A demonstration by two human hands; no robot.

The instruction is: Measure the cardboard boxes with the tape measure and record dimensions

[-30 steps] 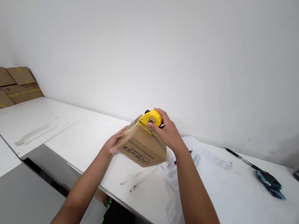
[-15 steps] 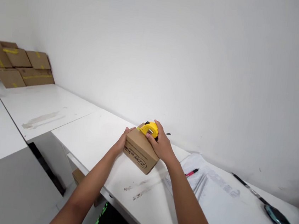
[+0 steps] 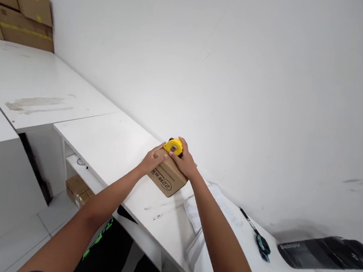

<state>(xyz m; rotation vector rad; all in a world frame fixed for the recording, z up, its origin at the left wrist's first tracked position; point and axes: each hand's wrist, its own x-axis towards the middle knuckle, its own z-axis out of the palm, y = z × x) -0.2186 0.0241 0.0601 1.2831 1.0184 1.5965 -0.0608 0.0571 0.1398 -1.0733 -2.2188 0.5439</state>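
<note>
A small brown cardboard box (image 3: 172,174) with black printing on its side rests on the white table (image 3: 113,137). My left hand (image 3: 151,160) grips its left end, with the thumb lying over the top face. In my right hand (image 3: 186,159) is a yellow and black tape measure (image 3: 175,145), held upright at the far left of the box's top. The tape's tip, if any blade is out, is hidden by the left fingers.
White papers (image 3: 215,200) lie right of the box, partly behind my right forearm. Farther right are a dark-handled tool with a teal part (image 3: 262,247) and a black bottle (image 3: 321,253). Big cartons (image 3: 27,24) stand at the back left; a wrapped box (image 3: 78,190) sits below the table.
My right hand has brought the tape measure closer to my left hand. The left thumb now lies on the box top. The view has shifted, bringing the bottle in at the right.
</note>
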